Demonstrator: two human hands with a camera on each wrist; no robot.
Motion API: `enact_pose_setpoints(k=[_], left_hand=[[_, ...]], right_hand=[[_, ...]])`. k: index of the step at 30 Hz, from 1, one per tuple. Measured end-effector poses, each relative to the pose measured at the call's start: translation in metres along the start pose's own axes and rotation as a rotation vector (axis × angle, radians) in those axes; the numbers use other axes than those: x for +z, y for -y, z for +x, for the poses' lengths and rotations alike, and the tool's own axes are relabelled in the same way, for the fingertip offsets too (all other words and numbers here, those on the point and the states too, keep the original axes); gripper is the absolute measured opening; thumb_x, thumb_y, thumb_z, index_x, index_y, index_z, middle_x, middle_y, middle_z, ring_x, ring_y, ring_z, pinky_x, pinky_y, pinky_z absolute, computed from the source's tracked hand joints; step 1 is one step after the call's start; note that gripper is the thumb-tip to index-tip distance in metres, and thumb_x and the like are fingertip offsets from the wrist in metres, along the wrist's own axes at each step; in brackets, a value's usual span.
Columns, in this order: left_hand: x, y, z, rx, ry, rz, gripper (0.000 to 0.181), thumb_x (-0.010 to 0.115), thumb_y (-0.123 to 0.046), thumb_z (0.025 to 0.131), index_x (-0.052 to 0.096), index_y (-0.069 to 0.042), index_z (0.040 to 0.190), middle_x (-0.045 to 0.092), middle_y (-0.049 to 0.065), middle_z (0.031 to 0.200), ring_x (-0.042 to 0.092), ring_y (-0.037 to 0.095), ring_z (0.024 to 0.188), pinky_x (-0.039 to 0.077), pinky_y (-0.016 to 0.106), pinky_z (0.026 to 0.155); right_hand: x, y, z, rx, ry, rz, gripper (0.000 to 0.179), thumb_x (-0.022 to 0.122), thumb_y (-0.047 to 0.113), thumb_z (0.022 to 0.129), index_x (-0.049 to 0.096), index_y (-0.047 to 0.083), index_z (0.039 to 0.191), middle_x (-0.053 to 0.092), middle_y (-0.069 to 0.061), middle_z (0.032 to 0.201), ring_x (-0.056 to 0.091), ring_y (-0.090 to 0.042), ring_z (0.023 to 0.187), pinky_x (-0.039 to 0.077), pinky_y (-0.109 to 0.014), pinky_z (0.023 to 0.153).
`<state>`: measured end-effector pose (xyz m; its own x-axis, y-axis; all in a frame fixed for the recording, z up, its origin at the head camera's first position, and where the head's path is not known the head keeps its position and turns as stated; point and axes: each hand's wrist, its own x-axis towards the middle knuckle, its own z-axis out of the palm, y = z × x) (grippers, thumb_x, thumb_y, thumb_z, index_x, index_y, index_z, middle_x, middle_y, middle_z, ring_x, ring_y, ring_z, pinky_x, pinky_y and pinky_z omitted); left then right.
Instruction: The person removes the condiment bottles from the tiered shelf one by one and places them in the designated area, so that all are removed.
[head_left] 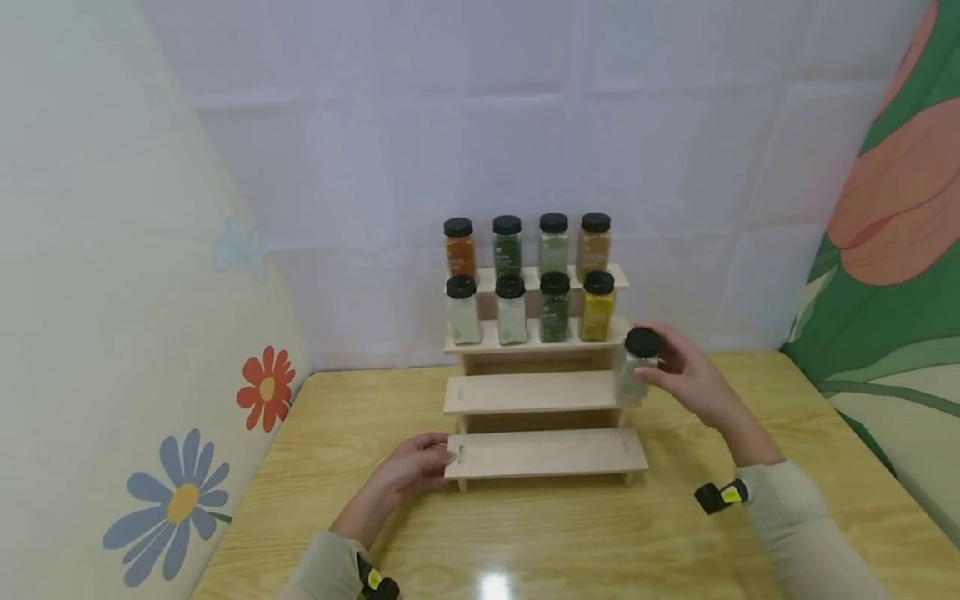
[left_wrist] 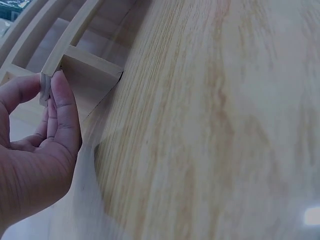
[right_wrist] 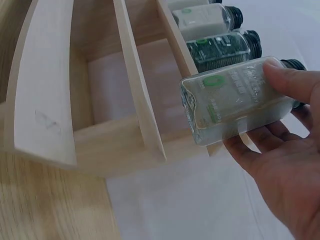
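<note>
The right hand (head_left: 686, 375) holds a jar of pale contents (head_left: 634, 379) between thumb and fingers near its black lid (head_left: 642, 342), at the right end of the second step from the bottom (head_left: 532, 392) of the wooden rack (head_left: 547, 452); whether the glass touches the wood, I cannot tell. The grip sits high, so the heavier lower part could swing and knock its base on the step's edge if the wrist turns. Set down there, it might catch only part of the board and tip off the end onto the surface (head_left: 375, 400). Smooth glass could also slide through the fingers if the pinch loosens. The yellow jar (head_left: 597, 317) stands at the right of the row just above, so a hand lifted carelessly could nudge it into its dark green neighbour (head_left: 555, 308). The left hand (head_left: 412, 462) pinches the left end of the lowest step (head_left: 547, 454), probably a steadying hold; a tug there might shift the whole frame and shake the eight jars standing on the upper two steps, with the top row likely wobbling most.
</note>
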<state>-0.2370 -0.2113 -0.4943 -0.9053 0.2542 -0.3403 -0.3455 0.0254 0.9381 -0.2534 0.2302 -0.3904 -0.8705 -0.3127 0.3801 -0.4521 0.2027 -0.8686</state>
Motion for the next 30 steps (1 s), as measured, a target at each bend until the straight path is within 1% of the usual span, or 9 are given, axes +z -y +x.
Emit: enact_pose_setpoints(k=[3,10,13,16,18,20,22,26,30], left_hand=[[0.001,0.001,0.000,-0.002,-0.012,-0.004,0.055,0.066,-0.007,0.095,0.041,0.010,0.141,0.066,0.008,0.109,0.067,0.016,0.088,0.057,0.028,0.070],[0.001,0.002,0.000,0.010,0.003,-0.015,0.055,0.065,-0.007,0.095,0.041,0.010,0.141,0.066,0.008,0.109,0.068,0.016,0.088,0.057,0.028,0.071],[0.000,0.001,0.000,0.005,0.007,-0.021,0.055,0.065,-0.007,0.096,0.041,0.009,0.142,0.066,0.008,0.109,0.067,0.016,0.088,0.057,0.028,0.071],[-0.001,0.000,0.000,0.002,0.007,-0.020,0.055,0.065,-0.008,0.096,0.040,0.009,0.142,0.066,0.007,0.109,0.067,0.016,0.088,0.057,0.028,0.070],[-0.001,0.000,-0.001,0.001,0.011,-0.023,0.054,0.066,-0.008,0.096,0.041,0.009,0.141,0.066,0.007,0.108,0.067,0.016,0.088,0.057,0.028,0.070],[-0.001,0.000,-0.001,0.005,0.019,-0.025,0.055,0.066,-0.008,0.095,0.041,0.009,0.141,0.066,0.007,0.107,0.067,0.016,0.087,0.057,0.028,0.070],[-0.001,0.001,-0.001,0.006,0.024,-0.031,0.055,0.066,-0.007,0.095,0.041,0.009,0.141,0.067,0.006,0.106,0.067,0.015,0.086,0.057,0.027,0.069],[-0.001,0.002,-0.002,0.014,0.030,-0.036,0.054,0.066,-0.007,0.095,0.041,0.009,0.140,0.067,0.004,0.103,0.067,0.014,0.084,0.057,0.025,0.067],[-0.001,0.002,-0.004,0.016,0.023,-0.039,0.052,0.065,-0.007,0.095,0.042,0.009,0.139,0.067,0.003,0.101,0.067,0.013,0.083,0.057,0.025,0.066]], right_hand=[[-0.006,-0.002,-0.004,0.028,0.009,0.003,0.063,0.065,0.004,0.098,0.038,0.006,0.154,0.043,-0.023,0.147,0.054,0.004,0.120,0.053,-0.019,0.091],[-0.021,-0.010,-0.013,0.044,0.014,0.020,0.061,0.061,0.003,0.100,0.038,0.013,0.155,0.048,0.009,0.139,0.055,0.003,0.119,0.055,-0.020,0.086],[-0.025,-0.017,-0.014,0.054,0.000,0.014,0.061,0.061,0.003,0.100,0.037,0.012,0.155,0.048,0.013,0.137,0.056,0.002,0.119,0.055,-0.021,0.085],[-0.029,-0.023,-0.016,0.099,-0.016,-0.020,0.061,0.062,0.009,0.101,0.036,0.013,0.156,0.046,0.011,0.140,0.054,-0.011,0.128,0.053,-0.019,0.086],[-0.030,-0.028,-0.017,0.125,-0.026,-0.036,0.062,0.063,0.012,0.101,0.036,0.012,0.156,0.044,0.006,0.144,0.048,-0.024,0.136,0.052,-0.018,0.087],[-0.032,-0.032,-0.018,0.143,-0.031,-0.037,0.062,0.063,0.014,0.101,0.036,0.012,0.156,0.042,0.002,0.147,0.042,-0.031,0.139,0.051,-0.017,0.089],[-0.034,-0.037,-0.019,0.143,-0.029,-0.031,0.061,0.063,0.013,0.101,0.036,0.011,0.156,0.042,0.002,0.147,0.045,-0.024,0.137,0.050,-0.016,0.089],[-0.035,-0.047,-0.020,0.136,-0.022,-0.009,0.060,0.063,0.011,0.100,0.037,0.008,0.155,0.046,0.011,0.139,0.051,0.003,0.121,0.051,-0.018,0.088],[-0.034,-0.056,-0.021,0.167,-0.026,-0.011,0.060,0.064,0.012,0.100,0.037,0.004,0.153,0.049,0.009,0.137,0.051,0.006,0.116,0.050,-0.017,0.089]])
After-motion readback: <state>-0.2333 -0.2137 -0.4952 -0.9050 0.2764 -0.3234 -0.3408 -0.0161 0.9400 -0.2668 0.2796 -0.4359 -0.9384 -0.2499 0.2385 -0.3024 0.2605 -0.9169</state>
